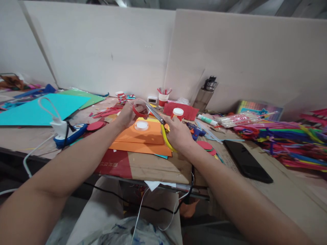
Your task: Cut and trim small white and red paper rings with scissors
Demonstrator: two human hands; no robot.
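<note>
My left hand is closed on a paper cup with a red band, held tilted above the table. My right hand grips yellow-handled scissors, whose blades point up-left and reach the cup's rim. Below them lie orange paper sheets with a white round lid on top. A second red-and-white cup stands just behind my right hand.
Cyan paper and a blue-and-white glue gun lie at left. A black phone and a heap of coloured pipe cleaners lie at right. A water bottle, a cup of sticks and red paper scraps sit by the back wall.
</note>
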